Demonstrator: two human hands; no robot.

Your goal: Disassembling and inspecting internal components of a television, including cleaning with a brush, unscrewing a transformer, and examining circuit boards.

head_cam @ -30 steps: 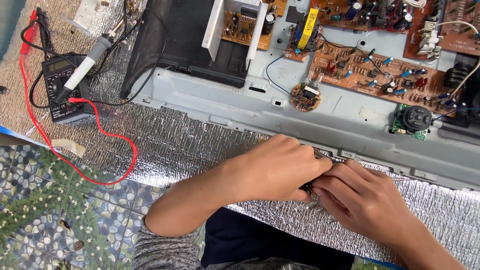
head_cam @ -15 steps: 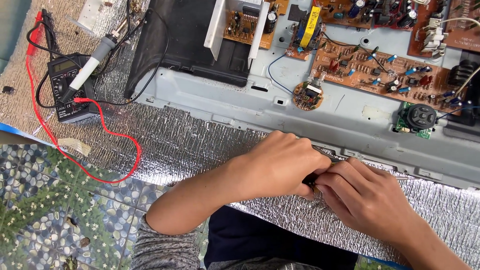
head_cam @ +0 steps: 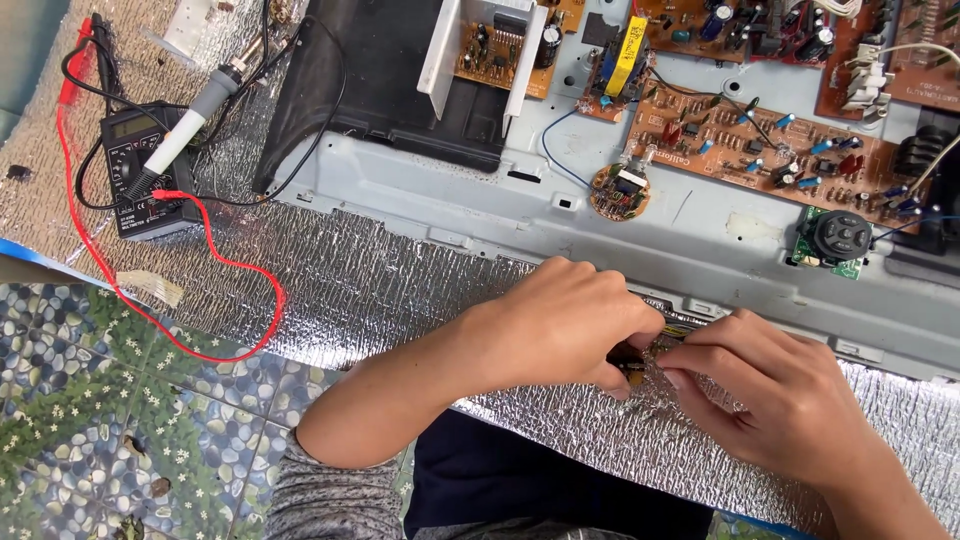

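Observation:
My left hand [head_cam: 560, 325] and my right hand [head_cam: 775, 390] meet at the near edge of a grey metal chassis [head_cam: 700, 240]. Both pinch a small dark part with a yellow tip [head_cam: 640, 362], mostly hidden by the fingers. The left hand curls over it from the left. From the right, the fingertips of the other hand press on a narrow strip along the chassis edge [head_cam: 670, 318]. Brown circuit boards [head_cam: 760, 140] with several components lie on the chassis beyond the hands.
Silver foil sheet [head_cam: 380, 270] covers the work surface. A black multimeter [head_cam: 140, 170] with a red lead [head_cam: 200, 270] and black leads sits far left, a soldering iron [head_cam: 190, 120] across it. A black panel [head_cam: 400, 80] and a small round control board [head_cam: 838, 238] lie further back. Pebble-pattern floor [head_cam: 130, 420] is below left.
The view has shifted a little. Both hands stay together at the chassis edge, with the fingers slightly rearranged around the small part.

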